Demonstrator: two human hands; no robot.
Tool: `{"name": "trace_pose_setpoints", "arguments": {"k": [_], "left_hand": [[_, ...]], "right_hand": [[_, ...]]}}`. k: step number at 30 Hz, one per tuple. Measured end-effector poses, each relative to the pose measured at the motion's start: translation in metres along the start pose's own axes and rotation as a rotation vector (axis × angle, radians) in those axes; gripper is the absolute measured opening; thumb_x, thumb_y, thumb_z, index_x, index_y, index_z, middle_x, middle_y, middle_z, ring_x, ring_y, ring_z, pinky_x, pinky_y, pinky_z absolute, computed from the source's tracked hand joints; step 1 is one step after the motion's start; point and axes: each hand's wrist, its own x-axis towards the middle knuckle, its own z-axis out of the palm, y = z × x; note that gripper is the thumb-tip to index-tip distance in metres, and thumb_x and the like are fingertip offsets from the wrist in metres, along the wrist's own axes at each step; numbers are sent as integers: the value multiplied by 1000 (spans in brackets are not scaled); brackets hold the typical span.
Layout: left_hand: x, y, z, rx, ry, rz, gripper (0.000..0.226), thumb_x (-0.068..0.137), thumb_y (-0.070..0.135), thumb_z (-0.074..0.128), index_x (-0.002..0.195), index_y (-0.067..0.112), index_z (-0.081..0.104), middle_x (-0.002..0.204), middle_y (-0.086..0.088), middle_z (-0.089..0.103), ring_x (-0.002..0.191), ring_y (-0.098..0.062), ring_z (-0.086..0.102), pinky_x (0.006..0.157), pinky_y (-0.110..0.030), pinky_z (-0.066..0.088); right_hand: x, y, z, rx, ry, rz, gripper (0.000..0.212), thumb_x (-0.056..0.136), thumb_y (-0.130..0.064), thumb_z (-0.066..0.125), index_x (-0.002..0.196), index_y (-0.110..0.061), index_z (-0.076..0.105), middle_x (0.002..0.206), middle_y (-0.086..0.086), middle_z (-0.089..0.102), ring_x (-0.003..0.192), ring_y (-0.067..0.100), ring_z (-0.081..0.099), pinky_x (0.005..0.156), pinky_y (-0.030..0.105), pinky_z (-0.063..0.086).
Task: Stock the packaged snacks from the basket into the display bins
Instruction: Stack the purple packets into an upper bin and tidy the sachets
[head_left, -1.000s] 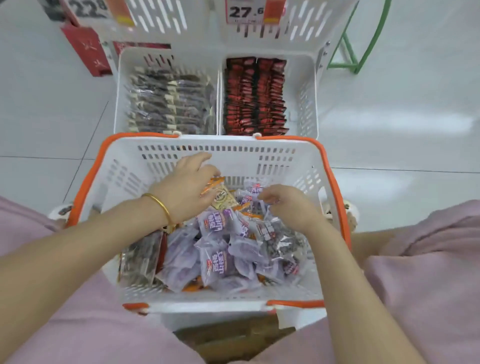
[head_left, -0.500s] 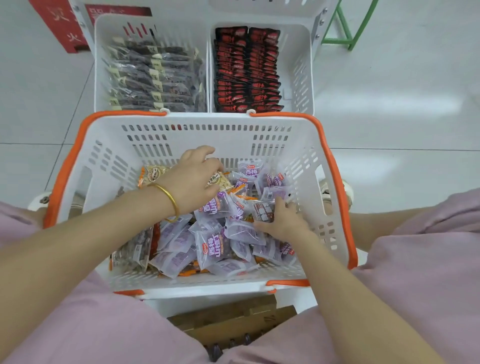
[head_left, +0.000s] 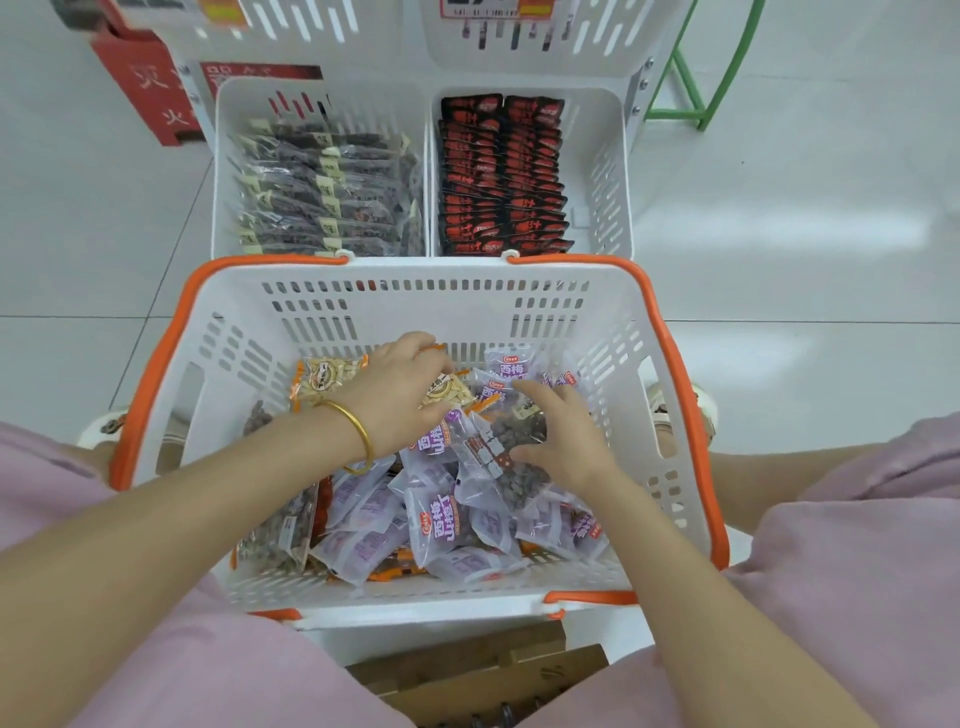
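A white basket (head_left: 415, 312) with an orange rim sits in front of me, holding several purple packets (head_left: 436, 525), orange nut packets (head_left: 324, 376) and clear packets of dark snacks. My left hand (head_left: 395, 400), with a gold bangle, has its fingers curled over an orange nut packet (head_left: 448, 394) near the basket's far wall. My right hand (head_left: 563, 441) grips a clear packet of dark snacks (head_left: 498, 447) on top of the pile. Beyond the basket stand two display bins: the left bin (head_left: 224, 156) holds clear dark packets, the right bin (head_left: 609, 171) holds red-black packets.
Upper white bins with a price tag (head_left: 483, 8) hang above the two lower bins. A red box (head_left: 148, 88) stands at the back left and a green metal frame (head_left: 698, 78) at the back right. A cardboard box (head_left: 467, 670) lies below the basket.
My right hand moved up and left from the purple packets onto the clear dark packet. My left hand stays on the orange packets. The view tilted slightly upward.
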Motion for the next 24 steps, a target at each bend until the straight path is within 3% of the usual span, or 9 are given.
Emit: {"name": "trace_pose_setpoints", "arguments": {"k": [6, 8, 11, 13, 17, 19, 21, 24], "left_hand": [[2, 0, -8, -379, -122, -100, 51, 90, 36, 57, 136, 21, 40, 135, 1, 47, 118, -14, 51, 99, -30, 42], [5, -7, -15, -482, -102, -128, 35, 89, 30, 61, 122, 22, 52, 126, 0, 55, 113, -16, 55, 97, -33, 45], [7, -22, -32, -615, -29, -136, 9, 89, 18, 62, 96, 22, 58, 106, -3, 64, 97, -15, 59, 86, -26, 47], [10, -32, -45, -633, 23, -132, 12, 89, 16, 62, 100, 20, 58, 107, -3, 62, 102, -15, 58, 87, -25, 46], [24, -50, -69, -644, 151, -128, 28, 90, 15, 61, 117, 15, 56, 111, 2, 53, 107, -8, 49, 89, -22, 42], [36, -61, -80, -684, 255, -121, 24, 89, 15, 61, 113, 18, 56, 105, 5, 55, 101, -7, 52, 85, -21, 47], [53, -77, -89, -687, 436, -147, 27, 89, 17, 62, 115, 19, 53, 100, 10, 54, 97, -9, 54, 85, -23, 48], [83, -112, -95, -551, 663, -262, 41, 90, 18, 60, 128, 13, 47, 116, 3, 52, 108, -13, 51, 93, -27, 43]], "right_hand": [[4, -44, -26, 257, 21, -246, 79, 73, -10, 79, 137, -37, 42, 111, -20, 45, 102, 8, 50, 98, 30, 43], [10, -58, -32, 303, 13, -254, 85, 74, -11, 78, 140, -42, 34, 107, -25, 43, 91, 3, 50, 88, 23, 45], [23, -78, -45, 449, -20, -158, 88, 77, -18, 77, 143, -41, 24, 109, -11, 55, 89, 7, 59, 76, 20, 51], [37, -89, -57, 465, -102, -100, 75, 79, -26, 75, 139, -38, 32, 109, -5, 64, 94, 8, 64, 77, 24, 52], [72, -119, -70, 365, -308, -163, 29, 84, -19, 70, 112, -19, 60, 102, 3, 70, 89, 18, 69, 68, 38, 60], [96, -133, -74, 281, -235, -252, 19, 86, -16, 68, 103, -23, 65, 100, -1, 70, 86, 12, 69, 65, 39, 59], [122, -144, -77, 279, -25, -344, 18, 86, -12, 68, 97, -25, 67, 94, -7, 69, 83, 2, 65, 71, 34, 56], [159, -155, -76, 237, 289, -420, 26, 86, -8, 64, 110, -18, 66, 96, -9, 67, 87, 3, 61, 83, 19, 48]]}}
